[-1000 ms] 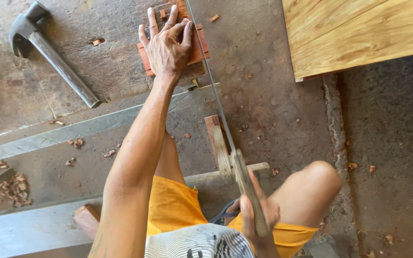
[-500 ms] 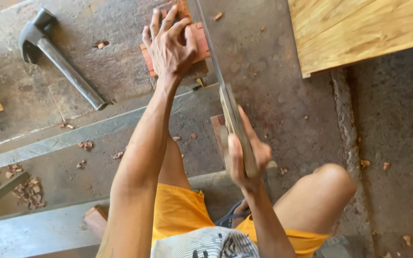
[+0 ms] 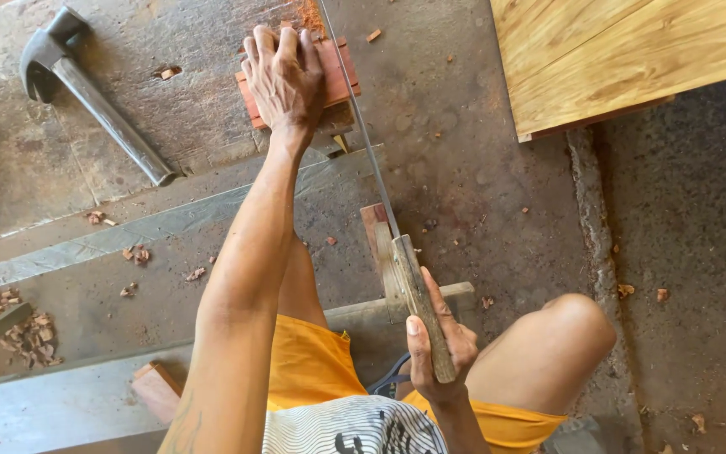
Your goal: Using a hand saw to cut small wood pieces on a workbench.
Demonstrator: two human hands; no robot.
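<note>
At twelve o'clock on the concrete floor (image 3: pixel 481 193), left hand (image 3: pixel 286 77) presses flat, fingers spread, on red wood block (image 3: pixel 339 77). Right hand (image 3: pixel 437 349) clenches handsaw (image 3: pixel 397 252); blade runs six-to-twelve along block's right edge.

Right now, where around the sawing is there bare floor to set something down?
Bare concrete lies between the saw and the plywood board, and right of the raised seam. Another patch sits between the hammer and the wood block. Crowded: the left hand on the block, the right hand by the knees.
</note>
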